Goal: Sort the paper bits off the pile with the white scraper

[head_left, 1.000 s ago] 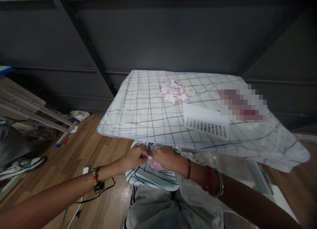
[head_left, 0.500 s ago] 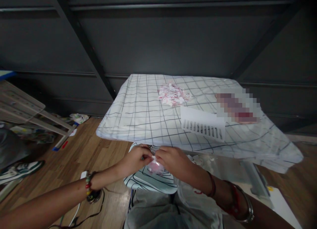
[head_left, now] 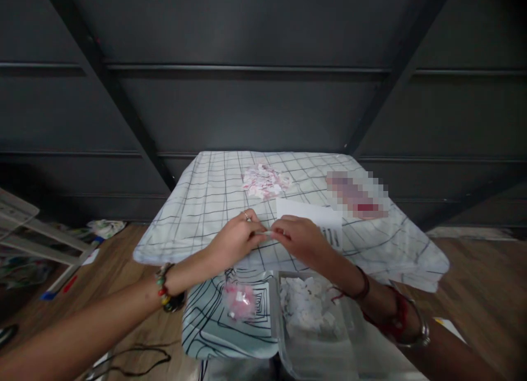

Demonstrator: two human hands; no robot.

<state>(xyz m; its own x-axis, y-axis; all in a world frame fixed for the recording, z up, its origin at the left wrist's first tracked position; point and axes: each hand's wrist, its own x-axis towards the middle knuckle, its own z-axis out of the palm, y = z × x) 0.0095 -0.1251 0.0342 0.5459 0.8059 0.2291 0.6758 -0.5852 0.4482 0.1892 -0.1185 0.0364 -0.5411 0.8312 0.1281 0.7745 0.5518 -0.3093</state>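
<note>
My left hand (head_left: 237, 237) and my right hand (head_left: 302, 239) meet above the table's front edge. Both pinch a small, pale, thin strip (head_left: 265, 233) between thumb and fingers, one end in each hand. What it is made of is too small to make out. Below them, a clear plastic bag with pink contents (head_left: 240, 301) lies on a pale cushion with black lines (head_left: 214, 330). To its right stands a clear plastic box (head_left: 317, 356) with many white paper scraps (head_left: 305, 304) in it. Behind my right hand lies a white printed sheet (head_left: 302, 206).
A checked cloth (head_left: 193, 205) covers the table. On it sit a pile of pink and white paper scraps (head_left: 265, 181) and a blurred-out reddish item (head_left: 356, 194). A dark panelled wall (head_left: 247, 106) rises behind. Cables (head_left: 140, 359) and a rack's leg (head_left: 69, 271) are on the left.
Both hands have moved up and forward from the pink bag to the table edge, a pale strip now between them. The bag lies released on the cushion. The view has shifted, showing more of the box.
</note>
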